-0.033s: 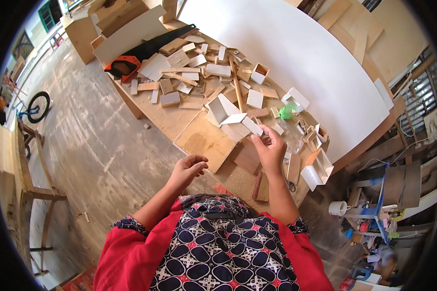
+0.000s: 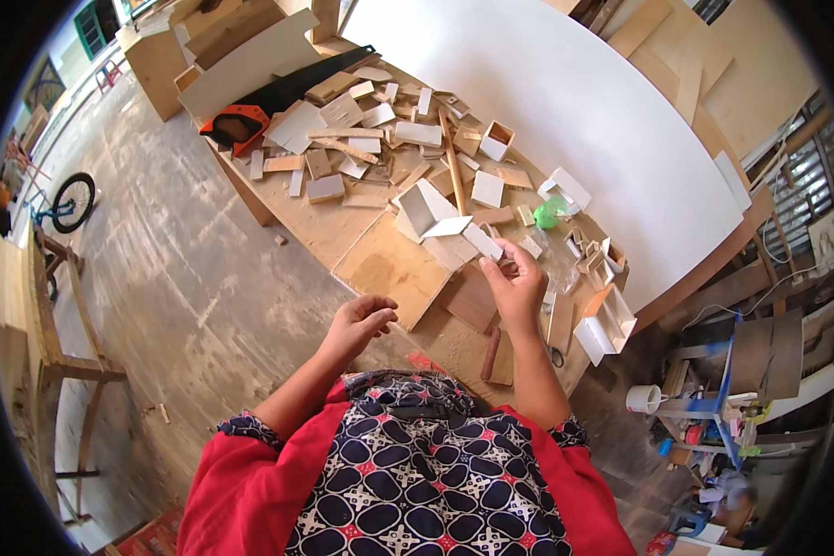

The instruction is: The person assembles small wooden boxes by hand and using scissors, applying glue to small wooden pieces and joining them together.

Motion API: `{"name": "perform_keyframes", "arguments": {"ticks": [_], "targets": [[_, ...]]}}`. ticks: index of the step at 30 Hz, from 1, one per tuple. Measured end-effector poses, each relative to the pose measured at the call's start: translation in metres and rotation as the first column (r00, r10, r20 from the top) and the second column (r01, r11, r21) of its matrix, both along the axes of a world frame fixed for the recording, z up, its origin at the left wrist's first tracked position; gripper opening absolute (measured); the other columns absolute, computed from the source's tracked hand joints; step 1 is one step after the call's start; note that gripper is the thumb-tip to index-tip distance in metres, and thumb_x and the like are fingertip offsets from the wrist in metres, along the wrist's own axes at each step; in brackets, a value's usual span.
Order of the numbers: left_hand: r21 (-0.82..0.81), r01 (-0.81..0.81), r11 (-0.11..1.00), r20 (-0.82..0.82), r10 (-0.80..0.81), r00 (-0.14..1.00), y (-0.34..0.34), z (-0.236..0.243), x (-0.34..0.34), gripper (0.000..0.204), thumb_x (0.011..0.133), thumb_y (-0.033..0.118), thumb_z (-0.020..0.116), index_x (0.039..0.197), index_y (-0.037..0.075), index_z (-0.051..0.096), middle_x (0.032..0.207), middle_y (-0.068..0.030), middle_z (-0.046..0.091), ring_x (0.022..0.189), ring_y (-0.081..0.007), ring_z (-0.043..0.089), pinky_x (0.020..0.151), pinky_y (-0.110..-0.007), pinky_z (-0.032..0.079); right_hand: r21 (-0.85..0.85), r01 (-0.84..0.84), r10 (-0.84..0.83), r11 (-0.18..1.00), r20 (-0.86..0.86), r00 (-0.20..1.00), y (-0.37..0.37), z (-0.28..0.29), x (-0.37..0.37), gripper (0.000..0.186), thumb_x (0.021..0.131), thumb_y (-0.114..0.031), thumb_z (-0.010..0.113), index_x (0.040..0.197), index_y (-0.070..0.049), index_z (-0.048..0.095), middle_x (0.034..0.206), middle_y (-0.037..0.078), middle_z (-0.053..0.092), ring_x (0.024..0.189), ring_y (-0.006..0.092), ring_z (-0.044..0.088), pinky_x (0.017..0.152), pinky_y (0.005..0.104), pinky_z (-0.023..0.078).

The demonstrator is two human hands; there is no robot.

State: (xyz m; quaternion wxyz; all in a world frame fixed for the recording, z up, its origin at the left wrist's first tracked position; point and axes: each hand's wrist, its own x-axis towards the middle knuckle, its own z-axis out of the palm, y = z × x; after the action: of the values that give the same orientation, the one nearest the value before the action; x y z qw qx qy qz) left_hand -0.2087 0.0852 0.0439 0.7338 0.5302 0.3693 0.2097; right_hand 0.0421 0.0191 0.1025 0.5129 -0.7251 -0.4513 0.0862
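Note:
Near the table's front edge, my right hand pinches a small white-faced wooden block between thumb and fingers. Beside it, a larger white panel piece leans with other white-faced offcuts. My left hand hovers at the table's front edge, to the left; its fingers are loosely curled in and I see nothing in them. A bare plywood board lies just beyond it. Between my arms rest a brown wooden piece and a dark brown stick-like handle.
A heap of wood offcuts covers the far table, with an orange-handled saw at its left. To the right are a green plastic item, small open boxes, scissors and a large white panel. A wooden bench stands left.

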Motion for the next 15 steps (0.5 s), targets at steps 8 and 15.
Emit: {"name": "perform_keyframes", "arguments": {"ticks": [8, 15], "targets": [[-0.026, -0.012, 1.0, 0.014, 0.012, 1.0, 0.002, -0.009, -0.002, 0.027, 0.089, 0.021, 0.06, 0.107, 0.002, 0.062, 0.089, -0.0025, 0.065, 0.076, -0.0095, 0.059, 0.067, -0.023, 0.048, 0.0, -0.004, 0.004, 1.0, -0.005, 1.0, 0.001, -0.001, 0.0, 0.032, 0.074, -0.002, 0.074, 0.104, 0.001, 0.066, 0.083, 0.008, 0.068, 0.063, 0.0107, 0.06, 0.056, 0.025, 0.049], [-0.021, 0.003, 1.0, -0.002, -0.003, 1.0, 0.004, -0.013, -0.001, 0.023, 0.09, 0.021, 0.059, 0.106, 0.005, 0.062, 0.088, -0.0009, 0.065, 0.075, -0.0087, 0.059, 0.067, -0.023, 0.046, 0.007, 0.009, -0.01, 1.0, 0.021, 1.0, 0.0, -0.003, 0.0, 0.031, 0.073, -0.003, 0.074, 0.103, 0.0, 0.067, 0.082, 0.008, 0.067, 0.061, 0.0105, 0.059, 0.055, 0.0251, 0.048]]}}
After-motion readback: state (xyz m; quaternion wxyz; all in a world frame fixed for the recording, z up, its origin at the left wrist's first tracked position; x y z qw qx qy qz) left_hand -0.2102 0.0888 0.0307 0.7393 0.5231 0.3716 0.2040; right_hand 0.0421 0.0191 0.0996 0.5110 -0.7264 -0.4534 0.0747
